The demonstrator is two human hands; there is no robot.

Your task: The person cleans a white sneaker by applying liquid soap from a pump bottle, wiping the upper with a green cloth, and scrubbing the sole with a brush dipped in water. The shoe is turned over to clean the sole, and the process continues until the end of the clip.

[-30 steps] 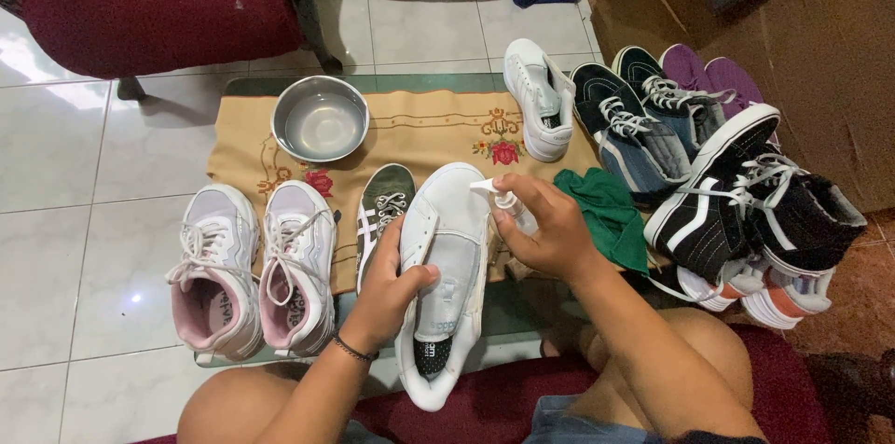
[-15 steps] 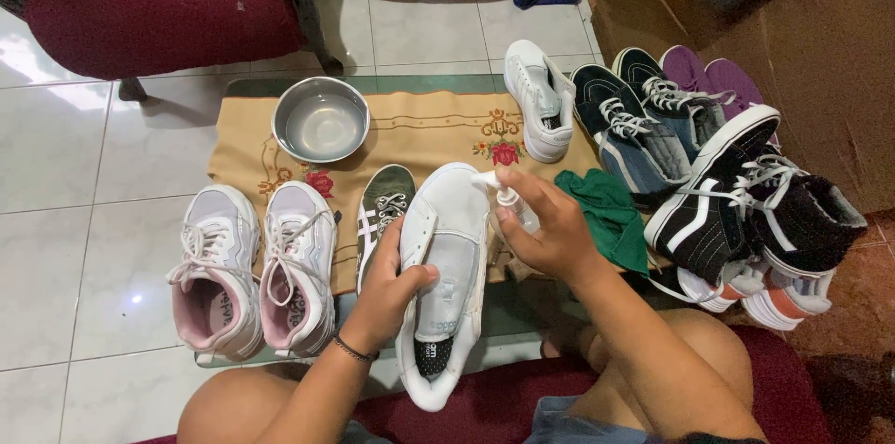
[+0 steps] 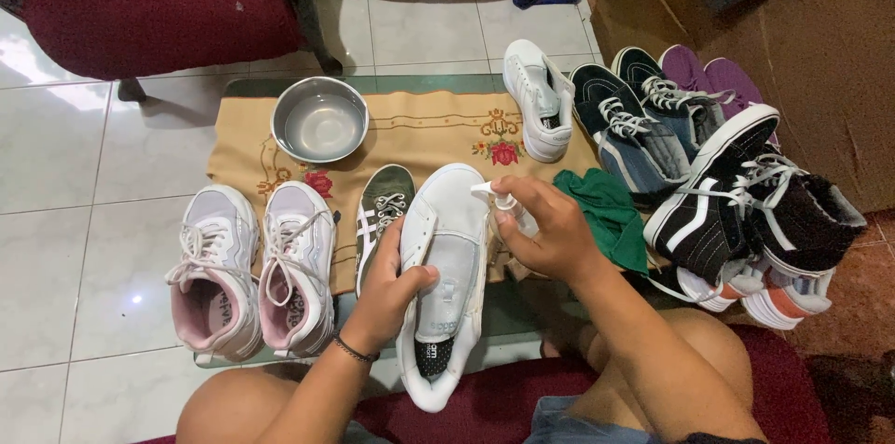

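The left hand (image 3: 392,281) grips a white sneaker (image 3: 446,276) by its side, fingers wrapped over the tongue and thumb under the edge, holding it above the person's lap at the near rim of the table (image 3: 410,127). The right hand (image 3: 550,234) is closed around a small spray bottle (image 3: 503,206), its nozzle aimed at the shoe's toe from just beside it.

The nozzle sits very close to the leather, so a press would likely soak one spot and leave the rest dry. Mist could also drift onto the olive striped sneaker (image 3: 384,211) lying just left of the white one, or onto the embroidered cloth (image 3: 419,131) beneath. The one-sided grip looks loose enough for the shoe to twist and slip toward the knees. The green rag (image 3: 606,211) lies near the right wrist, within reach for drips.
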